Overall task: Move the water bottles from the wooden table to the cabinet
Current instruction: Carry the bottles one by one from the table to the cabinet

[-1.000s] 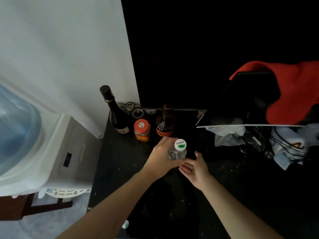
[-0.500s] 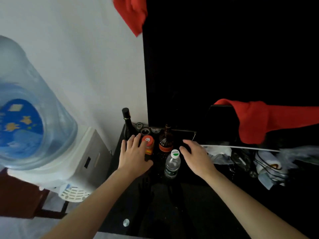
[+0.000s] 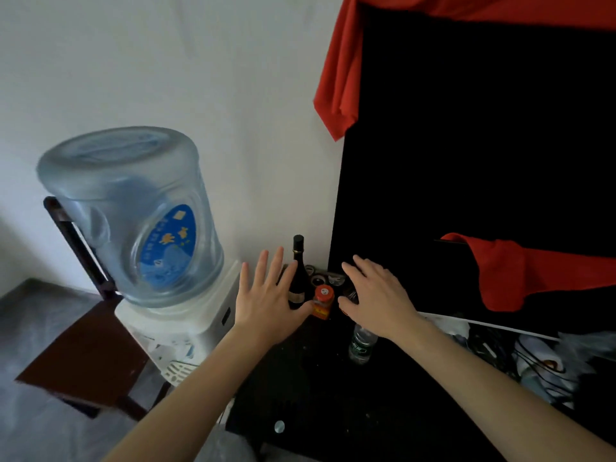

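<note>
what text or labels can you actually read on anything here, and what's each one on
No text here can be read.
Water jug: blue label with yellow marks, blurred.
Small water bottle: dark label band, too small.
Dark glass bottle: pale label, too small.
Orange-lidded jar: marks on lid and label, unreadable.

Two bare forearms come into view from the bottom edge, with no sleeve, cuff or glove on either of them. The left hand (image 3: 266, 305) and the right hand (image 3: 380, 303) are bare as well: no ring, watch, bracelet or strap shows on the wrists or on the fingers (image 3: 263, 265). The forearms are slim and smooth. The nails, so far as the soft picture lets one tell, are short and unpainted. Nothing more of the person is in view
</note>
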The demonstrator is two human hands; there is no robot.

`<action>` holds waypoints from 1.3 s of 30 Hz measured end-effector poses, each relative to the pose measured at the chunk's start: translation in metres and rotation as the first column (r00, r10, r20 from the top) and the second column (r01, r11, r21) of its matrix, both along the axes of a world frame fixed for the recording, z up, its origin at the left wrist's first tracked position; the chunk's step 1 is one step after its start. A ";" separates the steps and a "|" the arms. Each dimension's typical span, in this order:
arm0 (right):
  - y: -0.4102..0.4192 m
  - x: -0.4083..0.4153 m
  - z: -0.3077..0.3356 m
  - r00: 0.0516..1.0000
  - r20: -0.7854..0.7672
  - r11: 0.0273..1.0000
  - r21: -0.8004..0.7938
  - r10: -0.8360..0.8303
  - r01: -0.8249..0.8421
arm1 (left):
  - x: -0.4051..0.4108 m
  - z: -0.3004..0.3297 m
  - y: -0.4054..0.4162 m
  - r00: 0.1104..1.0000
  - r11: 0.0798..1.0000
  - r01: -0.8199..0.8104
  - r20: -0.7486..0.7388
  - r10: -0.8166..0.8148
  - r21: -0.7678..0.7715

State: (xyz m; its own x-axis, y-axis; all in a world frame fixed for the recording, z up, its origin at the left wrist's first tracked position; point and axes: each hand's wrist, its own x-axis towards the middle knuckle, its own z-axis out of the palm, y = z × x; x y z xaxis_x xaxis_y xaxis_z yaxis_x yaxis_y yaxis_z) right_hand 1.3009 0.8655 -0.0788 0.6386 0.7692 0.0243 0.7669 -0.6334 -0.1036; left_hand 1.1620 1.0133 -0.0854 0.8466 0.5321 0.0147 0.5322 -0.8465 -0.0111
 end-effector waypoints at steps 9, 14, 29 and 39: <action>0.052 -0.106 0.027 0.976 0.026 0.976 0.023 0.218 -0.218 | -0.128 0.025 0.020 0.989 0.989 -0.147 0.015 0.148 -0.019; 0.091 -0.165 0.038 0.917 0.057 0.919 0.005 0.394 -0.395 | -0.205 0.033 0.032 0.959 0.960 -0.280 0.027 0.281 -0.024; 0.215 -0.343 0.047 0.482 0.066 0.486 -0.068 0.874 -0.871 | -0.398 0.036 0.035 0.600 0.600 -0.798 0.014 0.800 -0.064; 0.219 -0.448 0.019 0.060 -0.065 0.056 -0.057 0.996 -0.997 | -0.475 0.026 -0.041 0.182 0.177 -0.981 -0.060 0.981 -0.081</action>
